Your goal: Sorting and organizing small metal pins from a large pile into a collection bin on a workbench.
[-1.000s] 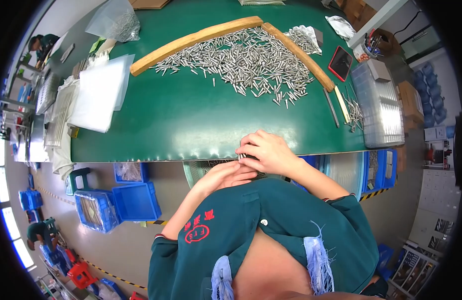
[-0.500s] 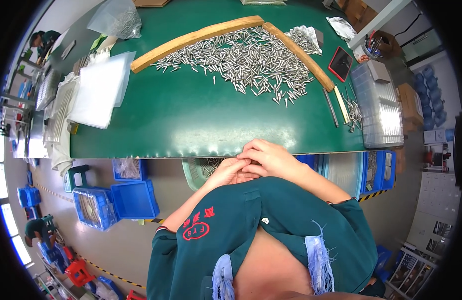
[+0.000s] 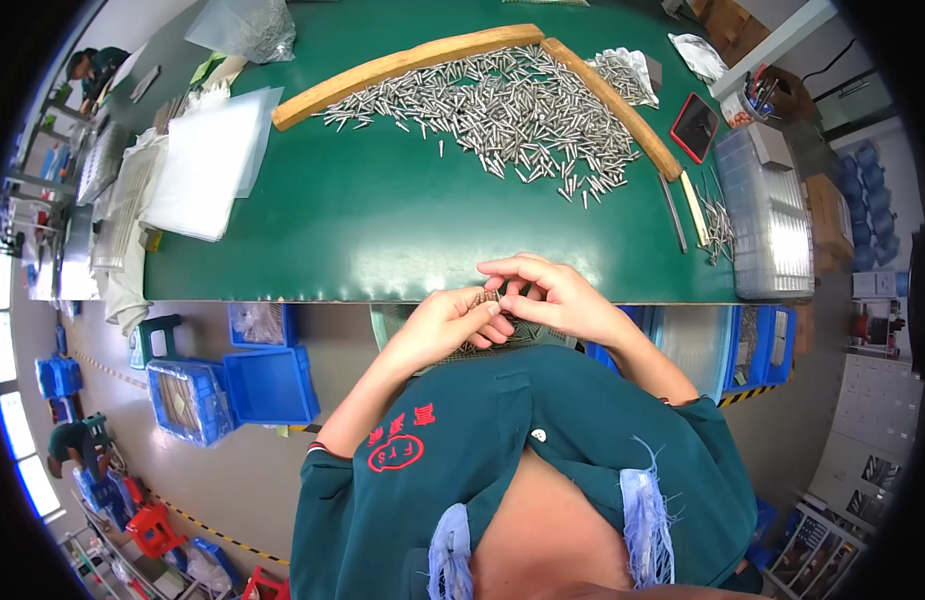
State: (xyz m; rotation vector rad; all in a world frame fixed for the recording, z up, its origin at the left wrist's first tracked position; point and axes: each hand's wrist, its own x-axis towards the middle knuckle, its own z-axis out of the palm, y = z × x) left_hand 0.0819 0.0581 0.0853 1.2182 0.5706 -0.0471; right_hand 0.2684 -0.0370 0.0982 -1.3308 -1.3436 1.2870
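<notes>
Close together at the near edge of the green table, the hands meet: the left hand is curled around a few small metal pins, while the right hand bends its fingers beside them, though whether it grips one I cannot tell. Beyond, a pin heap lies within two wooden bars.

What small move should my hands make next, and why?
Perhaps use the right hand to even up the small metal pins: they appear bunched in the left hand, and the right hand is close beside them.
</notes>
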